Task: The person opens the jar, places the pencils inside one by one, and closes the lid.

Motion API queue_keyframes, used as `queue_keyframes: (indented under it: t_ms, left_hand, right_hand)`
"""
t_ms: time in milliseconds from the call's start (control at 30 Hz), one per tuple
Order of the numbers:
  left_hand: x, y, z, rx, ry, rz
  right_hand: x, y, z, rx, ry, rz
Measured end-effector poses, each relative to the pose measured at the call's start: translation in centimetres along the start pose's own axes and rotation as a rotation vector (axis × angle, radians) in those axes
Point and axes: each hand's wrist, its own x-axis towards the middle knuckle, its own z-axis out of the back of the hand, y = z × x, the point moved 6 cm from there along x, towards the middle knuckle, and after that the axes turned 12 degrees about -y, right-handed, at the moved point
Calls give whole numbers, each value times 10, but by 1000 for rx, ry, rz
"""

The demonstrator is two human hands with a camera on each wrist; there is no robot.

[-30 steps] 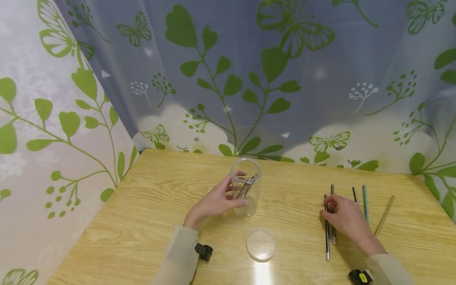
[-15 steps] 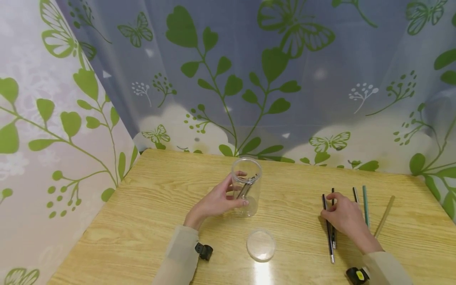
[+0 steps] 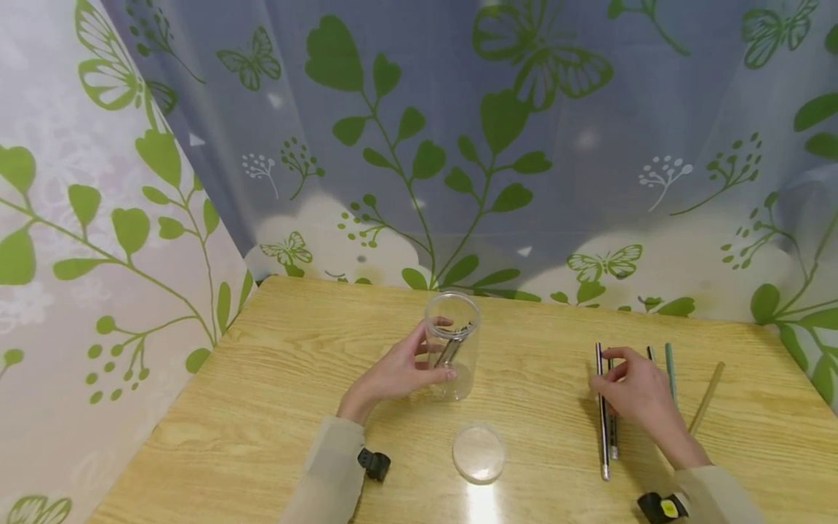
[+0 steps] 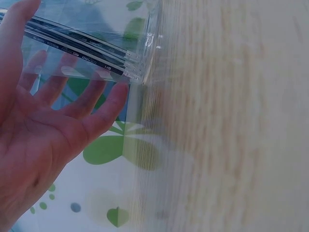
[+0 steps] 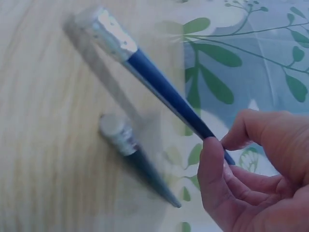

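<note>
My left hand [image 3: 396, 370] holds a clear cylindrical jar [image 3: 466, 382] that stands without its lid near the middle of the table. Several dark pencils [image 3: 449, 351] lean inside it, their eraser ends at the bottom in the left wrist view. At the right, my right hand [image 3: 638, 389] pinches a dark blue pencil [image 5: 166, 94] between thumb and fingertips. The eraser end of that pencil casts a separate shadow on the wood in the right wrist view. Just beside it a second dark pencil [image 5: 147, 166] lies on the table, partly hidden by the hand in the head view.
A round clear lid [image 3: 479, 454] lies in front of the jar. Right of my right hand are a teal pencil [image 3: 671, 371], a tan pencil [image 3: 708, 397] and another dark pencil [image 3: 651, 353]. Patterned curtain [image 3: 419, 182] borders the table's back and left.
My right hand has taken hold of the dark blue pencil, whose far end first swung left, then shifted up and back. The left hand and jar stay where they were.
</note>
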Motion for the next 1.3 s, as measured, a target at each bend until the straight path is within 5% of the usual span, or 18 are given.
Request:
queue_keyframes:
  t_ms: [600,1300]
  left_hand:
    - [-1,-1,-1,-1,5,-5]
    - [-1,1,0,-10,5,3]
  right_hand:
    - [1,38,43,179,-268,82]
    - [2,85,68,403,-414,142]
